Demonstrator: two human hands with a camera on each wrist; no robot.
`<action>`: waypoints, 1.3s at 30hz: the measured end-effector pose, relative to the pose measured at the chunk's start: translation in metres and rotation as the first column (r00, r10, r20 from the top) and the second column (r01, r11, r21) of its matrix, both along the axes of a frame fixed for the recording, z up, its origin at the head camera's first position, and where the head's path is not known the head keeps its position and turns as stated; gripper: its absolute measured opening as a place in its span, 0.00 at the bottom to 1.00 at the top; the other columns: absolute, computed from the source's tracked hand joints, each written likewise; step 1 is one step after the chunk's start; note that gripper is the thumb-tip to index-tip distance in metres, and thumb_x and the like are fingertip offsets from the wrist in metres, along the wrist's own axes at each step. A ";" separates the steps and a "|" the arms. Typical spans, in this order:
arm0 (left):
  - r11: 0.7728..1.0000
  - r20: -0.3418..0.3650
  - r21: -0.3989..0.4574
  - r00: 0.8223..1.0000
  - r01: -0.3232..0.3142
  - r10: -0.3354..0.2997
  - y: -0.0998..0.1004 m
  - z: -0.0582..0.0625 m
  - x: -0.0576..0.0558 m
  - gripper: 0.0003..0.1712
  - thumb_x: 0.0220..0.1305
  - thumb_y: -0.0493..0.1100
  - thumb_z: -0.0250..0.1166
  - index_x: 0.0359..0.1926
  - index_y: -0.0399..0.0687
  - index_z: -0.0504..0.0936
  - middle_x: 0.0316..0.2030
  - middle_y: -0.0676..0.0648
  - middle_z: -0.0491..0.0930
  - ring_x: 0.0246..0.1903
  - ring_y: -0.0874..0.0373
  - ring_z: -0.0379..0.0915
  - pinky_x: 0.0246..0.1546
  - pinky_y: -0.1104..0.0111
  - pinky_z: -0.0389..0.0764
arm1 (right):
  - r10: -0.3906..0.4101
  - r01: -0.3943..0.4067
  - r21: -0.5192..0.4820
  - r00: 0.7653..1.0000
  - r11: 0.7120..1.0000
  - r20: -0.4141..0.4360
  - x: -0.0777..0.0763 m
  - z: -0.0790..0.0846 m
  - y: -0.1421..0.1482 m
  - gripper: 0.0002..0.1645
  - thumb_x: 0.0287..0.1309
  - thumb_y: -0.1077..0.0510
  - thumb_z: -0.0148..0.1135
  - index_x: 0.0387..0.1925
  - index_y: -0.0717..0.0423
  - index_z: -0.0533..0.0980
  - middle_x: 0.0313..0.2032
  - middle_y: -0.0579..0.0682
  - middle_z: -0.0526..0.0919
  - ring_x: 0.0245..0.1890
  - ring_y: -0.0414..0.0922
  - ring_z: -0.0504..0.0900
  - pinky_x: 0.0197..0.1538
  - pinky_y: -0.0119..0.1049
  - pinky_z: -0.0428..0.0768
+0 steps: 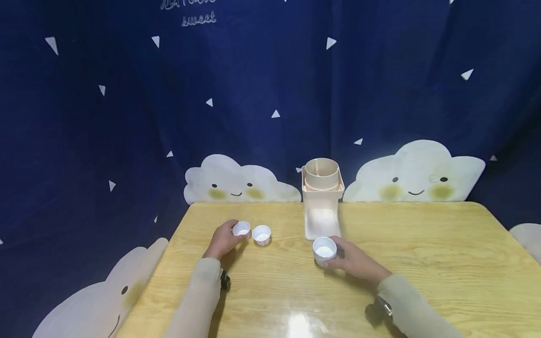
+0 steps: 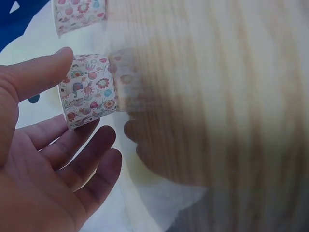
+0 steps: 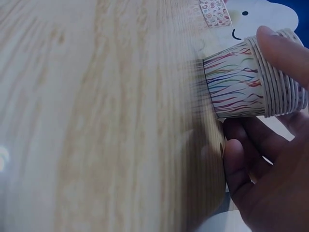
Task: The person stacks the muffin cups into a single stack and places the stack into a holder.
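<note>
Toward the left of the wooden table, my left hand (image 1: 224,240) pinches a small paper cup (image 2: 91,89) between thumb and fingers. The cup is white inside, with a flower-and-animal print outside, and it stands upright at the tabletop. Just to its right sits a second printed paper cup (image 1: 261,234), touched by neither hand. My right hand (image 1: 354,261) grips a nested stack of paper cups (image 3: 236,79) around its rims, thumb on one side and fingers on the other. Wavy coloured lines mark the stack's lowest cup, whose base is close over the table.
A cream plastic holder (image 1: 321,204) with a round cylinder in its top stands at the table's back edge, just beyond the right hand. Behind the wooden table (image 1: 422,253) hang smiling cloud shapes (image 1: 416,176) and a dark blue curtain (image 1: 262,70) with white triangles.
</note>
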State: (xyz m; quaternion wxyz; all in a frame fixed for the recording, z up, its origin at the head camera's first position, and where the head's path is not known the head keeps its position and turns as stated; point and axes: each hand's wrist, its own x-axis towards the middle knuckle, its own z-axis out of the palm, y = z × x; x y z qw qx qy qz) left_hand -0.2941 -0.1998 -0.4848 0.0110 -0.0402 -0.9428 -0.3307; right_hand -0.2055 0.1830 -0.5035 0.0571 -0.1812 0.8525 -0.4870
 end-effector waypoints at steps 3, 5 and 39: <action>1.000 0.007 0.015 1.000 -0.018 0.018 -0.003 0.000 0.004 0.38 0.54 0.46 0.75 0.63 0.34 0.74 0.60 0.34 0.77 0.58 0.40 0.75 0.59 0.49 0.75 | 0.001 0.000 -0.018 1.000 1.000 0.030 -0.001 -0.002 -0.002 0.36 0.51 0.48 0.74 0.61 0.51 0.72 0.50 0.47 0.83 0.56 0.46 0.76 0.65 0.53 0.68; 0.999 0.016 0.017 0.999 -0.029 0.029 -0.005 0.002 0.006 0.38 0.54 0.46 0.74 0.64 0.34 0.73 0.61 0.33 0.77 0.59 0.40 0.75 0.60 0.49 0.75 | -0.004 0.005 -0.029 0.999 1.000 0.047 -0.002 -0.003 -0.003 0.36 0.50 0.49 0.75 0.60 0.51 0.73 0.50 0.47 0.83 0.56 0.45 0.76 0.65 0.51 0.67; 0.982 -0.103 0.190 0.995 0.017 0.003 0.048 0.050 0.036 0.36 0.55 0.42 0.74 0.64 0.37 0.72 0.56 0.37 0.79 0.41 0.51 0.78 0.39 0.64 0.79 | 0.007 -0.007 0.006 1.000 1.000 0.007 -0.002 -0.001 -0.001 0.36 0.51 0.49 0.74 0.61 0.55 0.72 0.51 0.49 0.83 0.58 0.50 0.76 0.66 0.62 0.67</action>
